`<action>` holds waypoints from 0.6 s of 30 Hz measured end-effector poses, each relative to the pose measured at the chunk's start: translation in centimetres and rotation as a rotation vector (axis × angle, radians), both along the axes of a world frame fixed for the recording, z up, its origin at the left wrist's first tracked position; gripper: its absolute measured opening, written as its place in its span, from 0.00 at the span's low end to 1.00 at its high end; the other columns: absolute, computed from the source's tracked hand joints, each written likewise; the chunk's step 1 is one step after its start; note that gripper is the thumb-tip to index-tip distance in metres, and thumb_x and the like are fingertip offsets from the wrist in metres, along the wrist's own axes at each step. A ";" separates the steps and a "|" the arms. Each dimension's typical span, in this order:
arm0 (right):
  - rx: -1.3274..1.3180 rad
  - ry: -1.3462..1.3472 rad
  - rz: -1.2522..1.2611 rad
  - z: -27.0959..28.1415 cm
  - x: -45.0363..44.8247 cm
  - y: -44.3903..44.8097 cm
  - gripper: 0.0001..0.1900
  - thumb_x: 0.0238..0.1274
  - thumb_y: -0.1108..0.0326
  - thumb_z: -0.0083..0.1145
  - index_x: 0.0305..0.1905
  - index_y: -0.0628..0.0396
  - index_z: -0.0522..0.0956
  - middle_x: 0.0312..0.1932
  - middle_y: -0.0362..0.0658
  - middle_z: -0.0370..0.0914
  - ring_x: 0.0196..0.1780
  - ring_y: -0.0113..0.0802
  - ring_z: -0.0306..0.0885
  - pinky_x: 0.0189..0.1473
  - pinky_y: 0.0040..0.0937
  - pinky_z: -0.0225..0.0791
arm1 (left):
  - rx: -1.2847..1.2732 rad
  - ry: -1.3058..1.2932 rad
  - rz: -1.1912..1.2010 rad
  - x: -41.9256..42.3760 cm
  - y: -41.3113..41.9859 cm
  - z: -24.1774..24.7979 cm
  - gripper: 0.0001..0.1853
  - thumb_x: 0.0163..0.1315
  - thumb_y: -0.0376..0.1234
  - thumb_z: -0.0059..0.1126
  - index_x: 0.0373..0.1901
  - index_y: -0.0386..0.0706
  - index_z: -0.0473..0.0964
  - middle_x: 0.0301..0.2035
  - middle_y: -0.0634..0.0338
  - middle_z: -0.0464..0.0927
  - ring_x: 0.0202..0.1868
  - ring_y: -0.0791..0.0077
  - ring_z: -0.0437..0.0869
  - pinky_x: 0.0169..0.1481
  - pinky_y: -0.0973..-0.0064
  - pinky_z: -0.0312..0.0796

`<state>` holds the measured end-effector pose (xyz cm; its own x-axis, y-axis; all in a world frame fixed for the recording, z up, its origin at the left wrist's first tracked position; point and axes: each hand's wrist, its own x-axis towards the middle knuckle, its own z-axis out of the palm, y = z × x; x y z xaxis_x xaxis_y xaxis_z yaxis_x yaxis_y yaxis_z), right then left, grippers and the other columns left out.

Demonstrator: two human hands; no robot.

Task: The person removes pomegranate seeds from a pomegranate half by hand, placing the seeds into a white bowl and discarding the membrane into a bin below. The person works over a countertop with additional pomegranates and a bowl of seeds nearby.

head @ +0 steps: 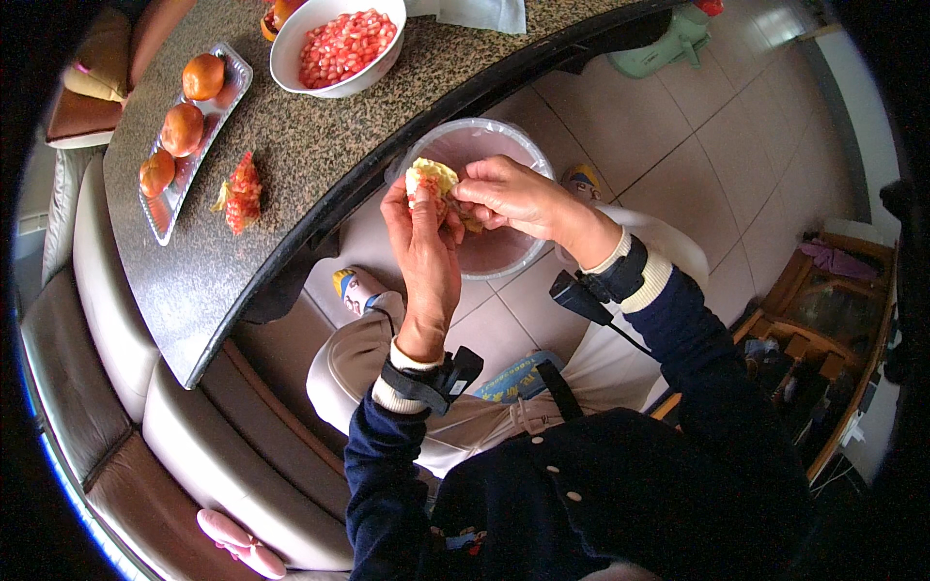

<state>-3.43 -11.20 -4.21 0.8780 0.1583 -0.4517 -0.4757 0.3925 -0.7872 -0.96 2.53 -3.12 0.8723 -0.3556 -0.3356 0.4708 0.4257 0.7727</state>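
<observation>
My left hand [425, 236] grips a piece of pomegranate [431, 180] with pale yellow pith and red seeds showing, the thumb pressed over it. The fingers of my right hand [519, 200] are pinched at the right side of that piece; what lies between the fingertips is hidden. Below both hands stands a round bin [501, 263] with a clear plastic liner over its rim. On the granite counter, another chunk of pomegranate [244, 194] lies near the edge. A white bowl [285, 64] full of loose pomegranate seeds [347, 51] sits farther back.
Three persimmons [182, 129] rest on a long clear plastic tray [166, 231] at the counter's left. White tissue [483, 13] lies by the bowl. The counter's dark edge [290, 250] curves beside my left hand. A sofa [174, 414] stands left, a wooden cabinet [821, 341] right.
</observation>
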 end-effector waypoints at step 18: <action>-0.842 -0.381 0.008 0.5 -0.1 0.7 0.12 0.59 0.64 0.49 0.32 0.65 0.69 0.26 0.55 0.73 0.30 0.44 0.74 0.34 0.38 0.66 | -0.003 0.041 -0.007 0.1 0.0 0.1 0.15 0.68 0.38 0.44 0.52 0.43 0.60 0.36 0.63 0.71 0.28 0.83 0.69 0.29 0.85 0.63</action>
